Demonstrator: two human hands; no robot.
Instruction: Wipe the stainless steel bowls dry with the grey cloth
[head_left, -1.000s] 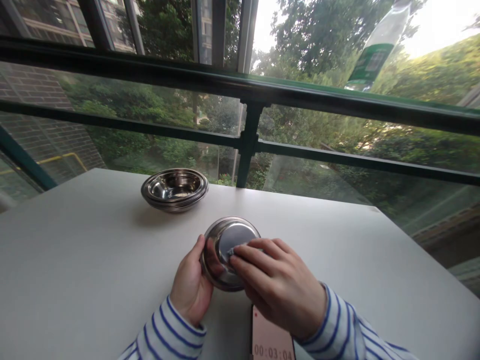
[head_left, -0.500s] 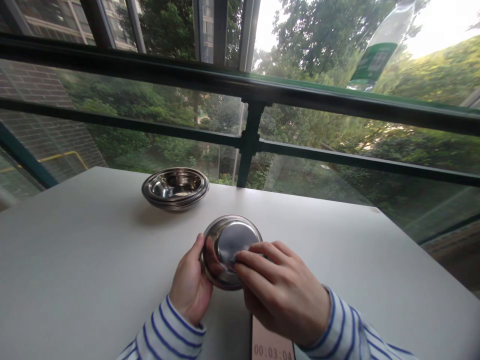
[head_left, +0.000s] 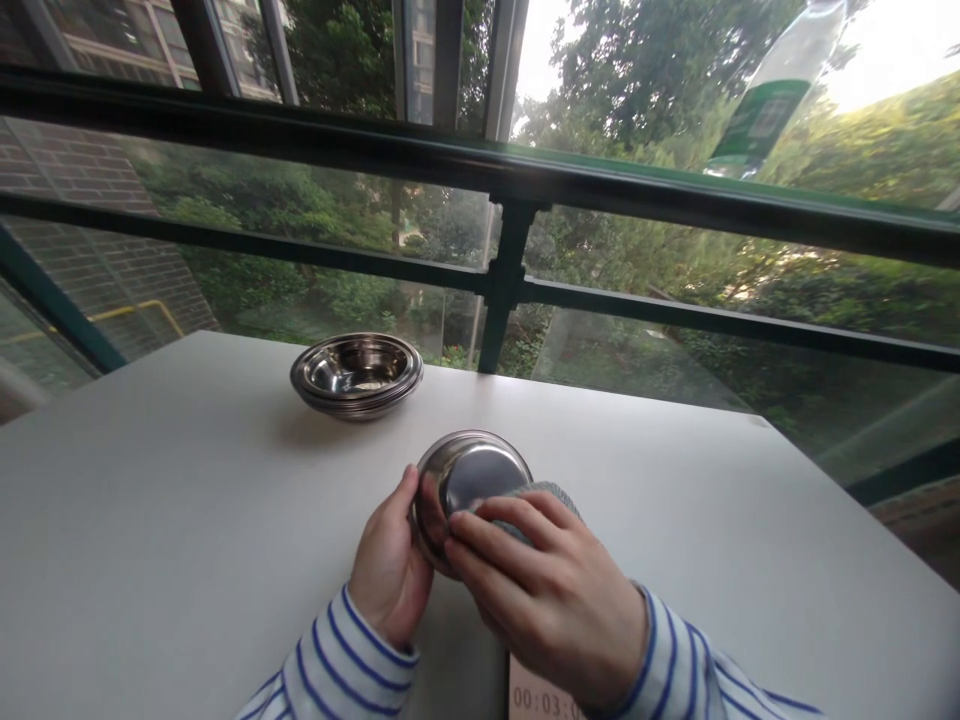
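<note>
Gripping a round stainless-steel bowl (head_left: 474, 478) by its rim, the left hand (head_left: 388, 560) holds it tilted over the white tabletop (head_left: 187, 500), while the right hand (head_left: 551, 610) presses a grey woven cloth (head_left: 536, 498) closed against its underside, near stacked steel bowls (head_left: 356, 375).

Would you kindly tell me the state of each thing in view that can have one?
Steel bowl: tilted, held in both hands.
Cloth: bunched against the bowl.
Left hand: curled around the bowl's rim.
Right hand: pressing the cloth onto the bowl.
Stacked steel bowls: nested, resting on the table.
Phone: face up, screen lit, showing a timer.
</note>
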